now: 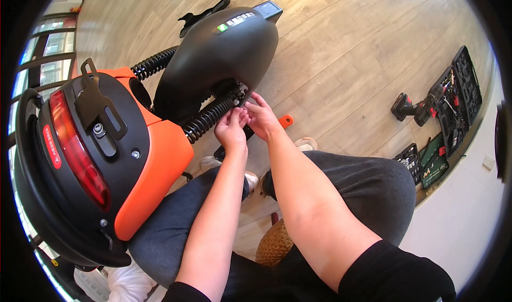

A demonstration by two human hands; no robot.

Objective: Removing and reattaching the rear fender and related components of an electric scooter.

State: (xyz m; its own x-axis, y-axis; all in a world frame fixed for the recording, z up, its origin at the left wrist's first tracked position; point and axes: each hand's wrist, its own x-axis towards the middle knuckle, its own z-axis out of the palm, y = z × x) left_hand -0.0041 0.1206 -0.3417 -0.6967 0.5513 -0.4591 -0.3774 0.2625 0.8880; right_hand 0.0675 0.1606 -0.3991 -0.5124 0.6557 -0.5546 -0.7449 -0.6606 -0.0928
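Note:
Both my hands meet at the lower end of a black coil-spring shock absorber (210, 115), beside the black rear mudguard (221, 56) of an orange and black scooter. My left hand (232, 128) has its fingers drawn together just under the shock's end. Close against it, my right hand (260, 119) bends its fingers and thumb toward the metal mount (240, 91). Whatever lies between the fingertips is hidden or too small to make out. A second coil-spring shock (154, 62) stands across the mudguard. The red tail light (79, 150) faces left.
Along the right wall lie a cordless drill (418, 109), an open black tool case (463, 102), a socket set (409, 160) and a green case (435, 163). A woven seat (274, 243) shows between my legs. The scooter's orange side panel (157, 174) leans close to my left knee.

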